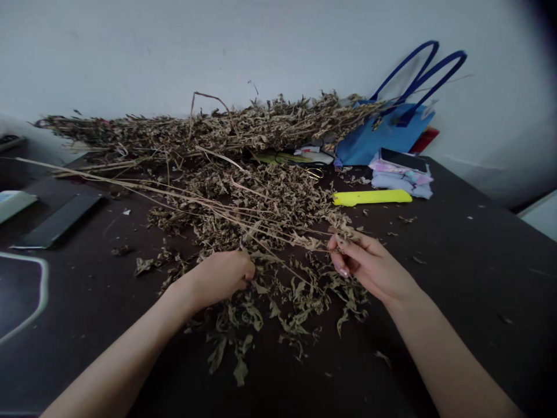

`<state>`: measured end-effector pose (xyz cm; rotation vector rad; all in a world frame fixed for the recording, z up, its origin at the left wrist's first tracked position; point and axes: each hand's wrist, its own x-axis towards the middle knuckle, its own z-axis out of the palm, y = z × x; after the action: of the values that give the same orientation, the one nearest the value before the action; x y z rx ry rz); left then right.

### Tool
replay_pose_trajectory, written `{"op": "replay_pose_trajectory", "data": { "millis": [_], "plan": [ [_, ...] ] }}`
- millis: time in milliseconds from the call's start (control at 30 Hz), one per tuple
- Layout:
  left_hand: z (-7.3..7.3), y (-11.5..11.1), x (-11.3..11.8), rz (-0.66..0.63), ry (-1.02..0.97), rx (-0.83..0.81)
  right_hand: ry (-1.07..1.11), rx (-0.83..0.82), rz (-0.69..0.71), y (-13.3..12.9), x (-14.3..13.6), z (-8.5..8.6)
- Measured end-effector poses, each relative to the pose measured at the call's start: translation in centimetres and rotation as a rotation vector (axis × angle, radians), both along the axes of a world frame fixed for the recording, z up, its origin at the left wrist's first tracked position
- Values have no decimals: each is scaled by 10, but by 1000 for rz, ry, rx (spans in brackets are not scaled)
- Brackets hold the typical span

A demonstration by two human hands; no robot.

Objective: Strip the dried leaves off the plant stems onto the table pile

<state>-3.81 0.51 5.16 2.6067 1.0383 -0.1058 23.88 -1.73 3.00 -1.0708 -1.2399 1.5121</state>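
Note:
Dried leaves (278, 203) lie heaped on the dark table (470, 278), with greener curled leaves (300, 302) in front of the heap. My left hand (224, 276) is closed at the near edge of the heap; its fingertips are turned away, and what they hold is hidden among leaves. My right hand (363, 258) pinches the leafy end of a dried stem between thumb and fingers, right of the heap. Several long thin stems (195, 197) stretch from near this hand across the heap to the far left.
A thick bundle of dried plants (261, 125) lies along the wall. Behind on the right are a blue bag (383, 136), a phone (402, 159) on folded cloth (395, 180) and a yellow object (374, 198). Scissors (314, 172) lie behind the heap; a dark flat device (61, 220) is left.

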Motion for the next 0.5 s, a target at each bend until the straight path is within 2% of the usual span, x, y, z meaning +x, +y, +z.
{"op": "replay_pose_trajectory", "data": {
  "millis": [100,233,333,500],
  "plan": [
    [2,-1,-1,117,-51,-19,12,-17,3,0,-2,-2],
    [7,-7,10,248,-404,21,45,-46,17,0,-6,-4],
    [3,-7,14,393,-586,31,49,-63,27,-1,-7,-3],
    [-12,10,5,611,-766,-350,44,-54,31,-3,-5,-1]
  ]
}}
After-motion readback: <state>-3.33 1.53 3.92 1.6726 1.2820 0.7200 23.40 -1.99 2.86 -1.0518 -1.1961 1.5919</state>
